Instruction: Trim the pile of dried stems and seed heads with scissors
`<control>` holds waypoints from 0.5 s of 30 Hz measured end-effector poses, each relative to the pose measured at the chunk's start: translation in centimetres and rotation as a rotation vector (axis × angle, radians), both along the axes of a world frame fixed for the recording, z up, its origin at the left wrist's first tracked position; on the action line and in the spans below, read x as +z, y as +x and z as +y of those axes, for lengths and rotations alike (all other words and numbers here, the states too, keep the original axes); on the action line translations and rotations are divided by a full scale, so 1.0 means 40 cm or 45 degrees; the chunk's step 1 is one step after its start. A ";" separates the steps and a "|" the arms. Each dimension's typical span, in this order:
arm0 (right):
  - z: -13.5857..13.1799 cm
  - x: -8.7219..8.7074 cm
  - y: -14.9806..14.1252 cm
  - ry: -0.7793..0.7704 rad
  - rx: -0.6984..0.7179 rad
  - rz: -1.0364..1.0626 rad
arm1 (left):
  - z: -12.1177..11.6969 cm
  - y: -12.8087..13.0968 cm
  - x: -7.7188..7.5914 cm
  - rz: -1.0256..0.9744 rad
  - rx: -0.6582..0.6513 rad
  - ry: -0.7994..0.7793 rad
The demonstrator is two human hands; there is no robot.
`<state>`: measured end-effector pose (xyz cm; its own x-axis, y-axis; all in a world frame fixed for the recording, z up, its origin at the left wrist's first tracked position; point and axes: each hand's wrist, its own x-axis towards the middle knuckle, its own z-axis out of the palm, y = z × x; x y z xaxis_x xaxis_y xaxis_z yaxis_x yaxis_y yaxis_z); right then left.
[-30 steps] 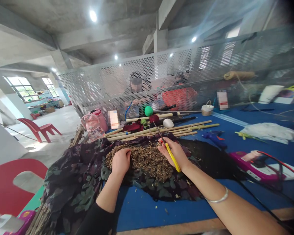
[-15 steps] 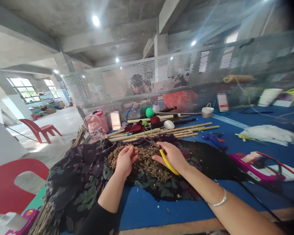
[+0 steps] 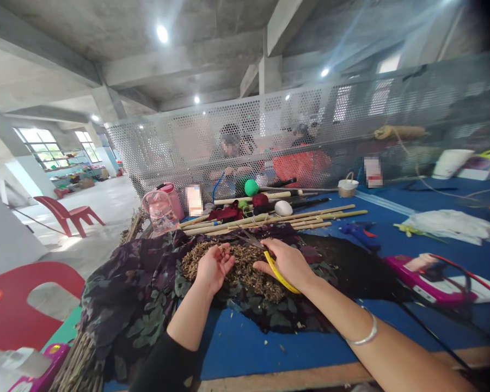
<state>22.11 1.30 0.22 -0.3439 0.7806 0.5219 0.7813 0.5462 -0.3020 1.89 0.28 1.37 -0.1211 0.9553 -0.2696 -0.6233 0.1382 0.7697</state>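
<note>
The right hand [image 3: 289,267] grips yellow-handled scissors [image 3: 274,268], the left hand [image 3: 213,268] curls loosely, grip unclear, dried plant pieces [image 3: 265,286] lie beneath its fingertips [image 3: 229,263], and this apparent trimming step next demands blade clearance.

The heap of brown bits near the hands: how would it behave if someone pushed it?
The heap would probably spread and scatter, since it looks like many small loose pieces. It seems likely light for its bulk, as the bits look dry and thin. The wrinkled patterned cloth beneath might bunch along.
</note>
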 end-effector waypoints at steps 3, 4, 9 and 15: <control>-0.003 0.005 0.000 -0.033 0.025 -0.018 | -0.001 0.001 0.001 0.068 0.045 0.050; -0.005 0.007 0.000 -0.042 0.041 -0.029 | -0.002 0.002 0.000 0.085 0.047 0.069; -0.015 0.014 -0.003 -0.058 0.123 -0.063 | -0.006 0.009 -0.001 0.116 0.060 0.092; -0.020 0.011 -0.011 -0.092 0.133 -0.065 | -0.011 0.022 -0.011 0.205 0.115 0.182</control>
<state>21.67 0.50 0.65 -0.4499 0.7740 0.4456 0.7367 0.6036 -0.3047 2.75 -0.15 0.93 -0.2388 0.9656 -0.1029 -0.4957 -0.0301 0.8679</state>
